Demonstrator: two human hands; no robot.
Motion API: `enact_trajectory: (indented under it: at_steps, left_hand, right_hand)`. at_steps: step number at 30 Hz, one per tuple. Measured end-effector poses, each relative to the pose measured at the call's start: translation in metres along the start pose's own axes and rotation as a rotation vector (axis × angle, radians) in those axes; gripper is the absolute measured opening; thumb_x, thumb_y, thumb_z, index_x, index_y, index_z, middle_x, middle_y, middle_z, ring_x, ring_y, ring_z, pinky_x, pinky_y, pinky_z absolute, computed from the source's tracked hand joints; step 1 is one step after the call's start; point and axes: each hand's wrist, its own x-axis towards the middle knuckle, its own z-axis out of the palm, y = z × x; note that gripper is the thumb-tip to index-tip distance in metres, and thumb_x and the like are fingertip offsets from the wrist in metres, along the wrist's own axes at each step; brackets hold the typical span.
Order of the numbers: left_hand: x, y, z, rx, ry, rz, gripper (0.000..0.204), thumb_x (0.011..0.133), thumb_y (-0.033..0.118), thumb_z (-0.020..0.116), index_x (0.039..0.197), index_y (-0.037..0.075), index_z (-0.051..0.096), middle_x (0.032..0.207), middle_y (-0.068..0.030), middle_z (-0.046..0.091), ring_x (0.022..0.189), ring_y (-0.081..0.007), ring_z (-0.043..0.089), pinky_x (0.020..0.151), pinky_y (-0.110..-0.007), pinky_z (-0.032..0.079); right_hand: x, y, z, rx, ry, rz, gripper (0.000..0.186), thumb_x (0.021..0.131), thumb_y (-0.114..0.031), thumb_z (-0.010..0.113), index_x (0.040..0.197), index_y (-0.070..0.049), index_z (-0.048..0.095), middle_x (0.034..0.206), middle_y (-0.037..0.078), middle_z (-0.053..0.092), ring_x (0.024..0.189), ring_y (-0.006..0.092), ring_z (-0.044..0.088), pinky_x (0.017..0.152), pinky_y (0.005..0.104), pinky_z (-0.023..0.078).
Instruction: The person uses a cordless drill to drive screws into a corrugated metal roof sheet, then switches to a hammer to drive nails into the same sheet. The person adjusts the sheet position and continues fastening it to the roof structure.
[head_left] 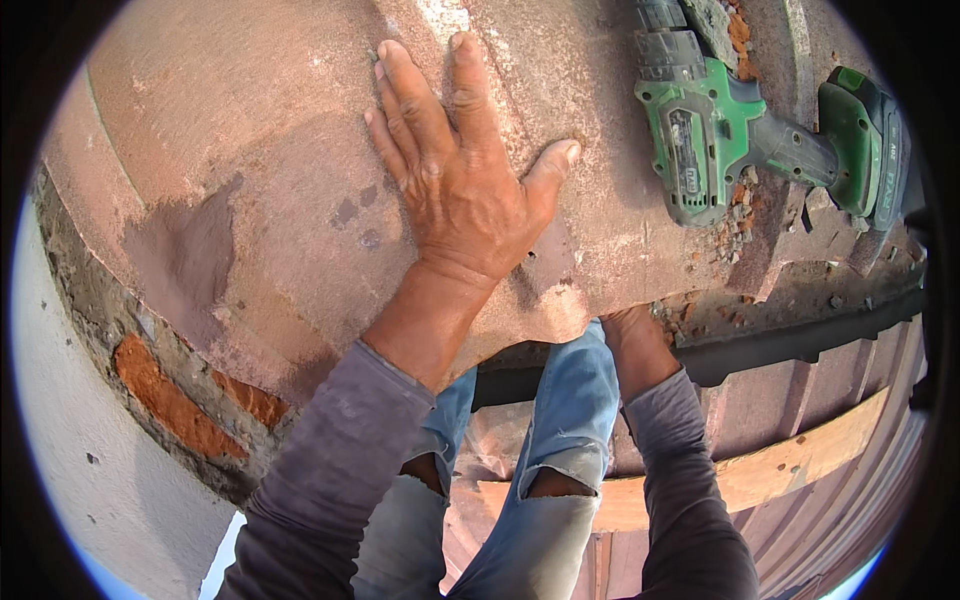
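My left hand lies with fingers apart on a weathered pinkish corrugated sheet, just above its lower edge. My right hand reaches beneath that edge near my knees; its fingers are hidden, so whether it grips anything cannot be seen. A green and black cordless drill, battery attached, lies on its side on the sheet at upper right, to the right of my left hand.
A broken mortar and brick ledge runs along the left beside a white wall. Rubble lies by the drill. Below right are a dark gap, a ribbed metal roof and a wooden plank. My jeans-clad legs fill the lower middle.
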Motion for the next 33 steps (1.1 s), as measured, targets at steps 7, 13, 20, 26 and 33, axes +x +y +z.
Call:
enact_trajectory:
  at_steps: [7, 13, 20, 26, 33]
  left_hand:
    - [0.003, -0.002, 0.000, 0.006, -0.045, 0.023, 0.122, 0.087, 0.052, 0.080, 0.166, 0.001, 0.003, 0.160, -0.0469, -0.002, 0.150, -0.0681, 0.003, 0.115, -0.078, 0.010]
    - [0.005, -0.001, 0.002, -0.029, -0.044, 0.014, 0.127, 0.082, 0.048, 0.084, 0.168, 0.006, 0.001, 0.163, -0.0441, -0.004, 0.153, -0.0623, 0.004, 0.114, -0.081, 0.009]
    - [0.003, -0.008, 0.001, -0.019, -0.048, 0.022, 0.123, 0.084, 0.054, 0.080, 0.166, 0.000, 0.006, 0.162, -0.0452, -0.001, 0.152, -0.0622, 0.007, 0.113, -0.079, 0.012]
    - [0.005, -0.012, 0.003, -0.011, -0.013, 0.089, 0.120, 0.084, 0.053, 0.077, 0.165, -0.002, 0.008, 0.161, -0.0478, -0.001, 0.150, -0.0644, 0.007, 0.111, -0.079, 0.014]
    - [0.003, -0.011, 0.002, 0.010, -0.053, 0.046, 0.116, 0.085, 0.052, 0.075, 0.166, 0.003, 0.008, 0.160, -0.0483, 0.000, 0.150, -0.0664, 0.004, 0.108, -0.082, 0.010]
  right_hand:
    - [-0.001, 0.006, 0.003, 0.044, 0.031, 0.036, 0.047, 0.108, -0.040, 0.052, 0.141, -0.008, 0.058, 0.135, 0.015, 0.065, 0.121, 0.0303, 0.063, 0.104, 0.0475, 0.054]
    - [-0.008, 0.005, 0.013, 0.062, 0.070, 0.084, 0.046, 0.108, -0.039, 0.052, 0.141, -0.007, 0.058, 0.135, 0.014, 0.066, 0.121, 0.0297, 0.063, 0.103, 0.0467, 0.055]
    - [-0.015, -0.015, 0.018, 0.065, 0.090, 0.120, 0.045, 0.108, -0.038, 0.053, 0.140, -0.007, 0.059, 0.134, 0.013, 0.067, 0.121, 0.0289, 0.063, 0.102, 0.0459, 0.055]
    - [-0.014, -0.017, 0.025, 0.047, 0.111, 0.146, 0.044, 0.108, -0.038, 0.054, 0.139, -0.006, 0.059, 0.133, 0.013, 0.067, 0.121, 0.0283, 0.063, 0.101, 0.0452, 0.055]
    - [-0.015, -0.024, 0.028, -0.059, 0.190, 0.220, 0.044, 0.108, -0.037, 0.055, 0.138, -0.006, 0.059, 0.132, 0.012, 0.068, 0.121, 0.0276, 0.063, 0.100, 0.0444, 0.056]
